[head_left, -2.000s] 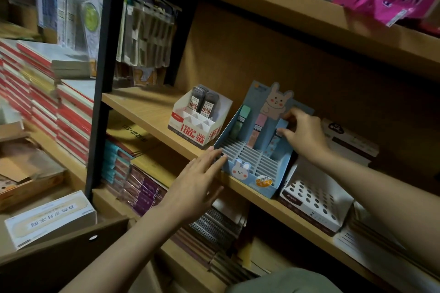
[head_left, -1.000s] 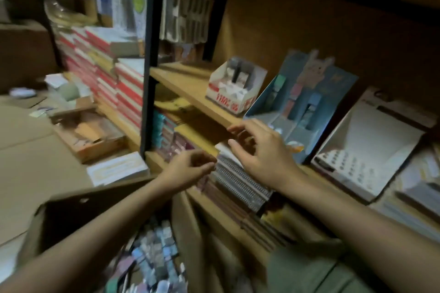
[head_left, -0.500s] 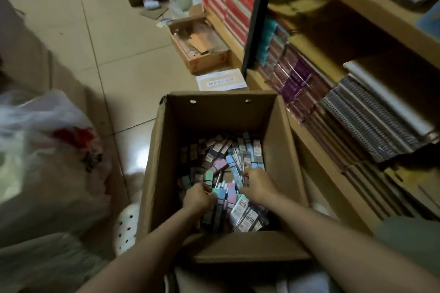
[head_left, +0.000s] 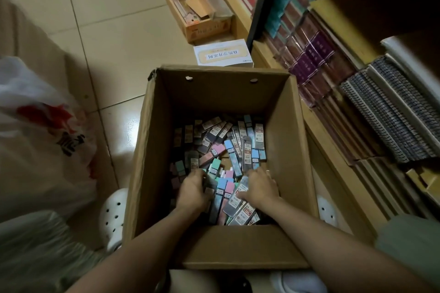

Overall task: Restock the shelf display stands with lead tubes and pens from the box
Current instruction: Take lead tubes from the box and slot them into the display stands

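An open cardboard box (head_left: 214,93) stands on the floor between my feet. Its bottom is covered with several loose lead tubes (head_left: 234,147) in blue, pink, green and grey. Both my hands reach down into the pile at the near side. My left hand (head_left: 192,191) has its fingers curled round a few tubes. My right hand (head_left: 260,187) lies knuckles up with its fingers dug into the tubes and its thumb on a grey one; the fingertips are hidden. The display stands are out of view.
Low shelves with stacked notebooks (head_left: 385,116) run along the right, behind a black upright post (head_left: 260,0). A white carton (head_left: 222,54) and an open tray box (head_left: 197,9) sit on the tiled floor beyond. A white plastic bag (head_left: 35,140) bulges at left.
Two seconds ago my hands were at the blue stand on the shelf. My view dropped to the box, and both hands went down into the tubes, where they stay.
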